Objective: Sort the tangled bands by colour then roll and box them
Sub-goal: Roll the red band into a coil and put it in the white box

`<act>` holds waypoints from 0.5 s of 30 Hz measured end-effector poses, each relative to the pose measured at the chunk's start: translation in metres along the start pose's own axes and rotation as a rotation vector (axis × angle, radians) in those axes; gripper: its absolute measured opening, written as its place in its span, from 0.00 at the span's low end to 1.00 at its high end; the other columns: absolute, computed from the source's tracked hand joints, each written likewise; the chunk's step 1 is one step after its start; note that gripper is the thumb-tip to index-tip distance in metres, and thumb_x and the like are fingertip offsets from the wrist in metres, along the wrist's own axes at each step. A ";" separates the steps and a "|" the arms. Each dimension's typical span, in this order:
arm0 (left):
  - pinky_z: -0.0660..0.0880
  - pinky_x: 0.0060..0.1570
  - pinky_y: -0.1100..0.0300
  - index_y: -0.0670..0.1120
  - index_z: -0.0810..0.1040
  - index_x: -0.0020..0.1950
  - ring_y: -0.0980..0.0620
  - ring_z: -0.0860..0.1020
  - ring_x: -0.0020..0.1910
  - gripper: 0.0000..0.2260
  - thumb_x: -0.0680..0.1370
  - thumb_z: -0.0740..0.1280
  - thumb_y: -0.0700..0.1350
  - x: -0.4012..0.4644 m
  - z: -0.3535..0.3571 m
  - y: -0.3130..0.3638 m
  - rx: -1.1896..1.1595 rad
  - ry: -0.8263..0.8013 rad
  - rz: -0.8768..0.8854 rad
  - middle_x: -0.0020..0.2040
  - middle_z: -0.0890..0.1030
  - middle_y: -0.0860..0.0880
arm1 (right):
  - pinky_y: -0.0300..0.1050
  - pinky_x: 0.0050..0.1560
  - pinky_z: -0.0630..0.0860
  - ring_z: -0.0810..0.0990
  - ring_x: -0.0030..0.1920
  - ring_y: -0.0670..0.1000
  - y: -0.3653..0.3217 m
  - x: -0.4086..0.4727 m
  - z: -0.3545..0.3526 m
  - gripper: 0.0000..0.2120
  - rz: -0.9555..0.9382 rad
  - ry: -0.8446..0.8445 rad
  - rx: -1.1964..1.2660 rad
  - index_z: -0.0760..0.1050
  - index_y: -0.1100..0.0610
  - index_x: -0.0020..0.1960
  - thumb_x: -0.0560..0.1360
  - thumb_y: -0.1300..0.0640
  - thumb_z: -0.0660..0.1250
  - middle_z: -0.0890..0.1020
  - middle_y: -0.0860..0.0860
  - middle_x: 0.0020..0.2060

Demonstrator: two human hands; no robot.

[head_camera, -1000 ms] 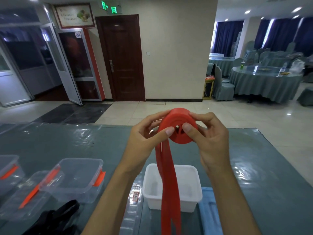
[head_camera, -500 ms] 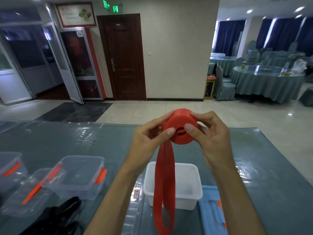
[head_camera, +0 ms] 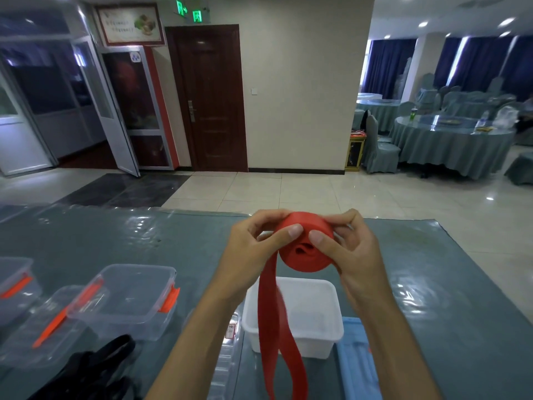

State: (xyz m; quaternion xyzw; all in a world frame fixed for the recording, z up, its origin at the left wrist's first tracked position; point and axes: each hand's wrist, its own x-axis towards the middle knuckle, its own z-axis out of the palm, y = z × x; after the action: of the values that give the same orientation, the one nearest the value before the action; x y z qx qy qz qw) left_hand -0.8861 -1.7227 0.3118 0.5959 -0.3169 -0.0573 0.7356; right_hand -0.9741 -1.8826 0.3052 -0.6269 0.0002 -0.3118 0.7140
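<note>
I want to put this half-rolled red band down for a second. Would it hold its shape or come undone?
The red band would probably loosen: only the left hand and right hand pinch the coil. Its unrolled tail hangs limp, so it looks floppy. On its edge, the coil might roll.

Ceiling-lit, glare on table cover, edges warped.

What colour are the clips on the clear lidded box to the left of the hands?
Orange, on the clear box; the clip shows best in the head view.
</note>
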 end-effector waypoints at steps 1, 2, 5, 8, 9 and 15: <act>0.81 0.51 0.65 0.51 0.86 0.59 0.54 0.86 0.55 0.18 0.71 0.78 0.56 -0.001 0.002 -0.001 0.018 0.000 0.011 0.54 0.88 0.51 | 0.46 0.50 0.84 0.87 0.56 0.56 -0.003 0.001 -0.002 0.24 -0.006 0.006 -0.034 0.79 0.41 0.54 0.62 0.40 0.84 0.87 0.51 0.54; 0.81 0.52 0.64 0.52 0.86 0.60 0.53 0.86 0.56 0.18 0.72 0.78 0.56 -0.002 0.003 -0.002 0.028 0.006 0.024 0.54 0.88 0.51 | 0.46 0.49 0.84 0.88 0.54 0.56 -0.005 0.003 -0.003 0.26 -0.026 0.001 -0.045 0.78 0.41 0.56 0.63 0.38 0.84 0.87 0.52 0.54; 0.82 0.58 0.58 0.53 0.83 0.66 0.48 0.84 0.62 0.20 0.75 0.77 0.53 -0.006 0.000 -0.009 0.020 0.000 0.043 0.60 0.86 0.51 | 0.43 0.50 0.84 0.88 0.55 0.55 -0.007 0.006 0.002 0.28 -0.109 0.002 -0.023 0.79 0.42 0.64 0.68 0.40 0.82 0.88 0.53 0.54; 0.82 0.61 0.54 0.52 0.83 0.69 0.47 0.83 0.64 0.23 0.74 0.78 0.50 -0.007 -0.011 -0.013 -0.027 -0.035 -0.007 0.62 0.86 0.47 | 0.43 0.53 0.83 0.86 0.58 0.54 0.001 0.001 0.005 0.22 -0.100 -0.001 -0.022 0.84 0.45 0.57 0.67 0.38 0.81 0.86 0.50 0.56; 0.82 0.60 0.55 0.52 0.83 0.69 0.47 0.84 0.62 0.23 0.73 0.79 0.49 -0.007 -0.014 -0.015 -0.045 -0.041 -0.021 0.60 0.86 0.46 | 0.44 0.53 0.83 0.85 0.59 0.55 0.005 -0.001 0.003 0.22 -0.065 -0.020 -0.013 0.84 0.45 0.55 0.66 0.37 0.82 0.86 0.50 0.56; 0.82 0.55 0.59 0.54 0.83 0.65 0.49 0.84 0.60 0.25 0.70 0.82 0.57 -0.005 -0.010 -0.020 -0.031 -0.076 -0.027 0.59 0.85 0.49 | 0.49 0.55 0.84 0.86 0.59 0.56 0.014 -0.005 -0.001 0.23 -0.030 0.054 0.111 0.85 0.45 0.53 0.62 0.38 0.84 0.86 0.51 0.56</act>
State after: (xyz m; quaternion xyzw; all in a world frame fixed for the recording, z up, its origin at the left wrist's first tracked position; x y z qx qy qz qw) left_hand -0.8786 -1.7174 0.2901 0.5862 -0.3354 -0.0949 0.7313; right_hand -0.9724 -1.8807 0.2903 -0.5775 -0.0072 -0.3387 0.7428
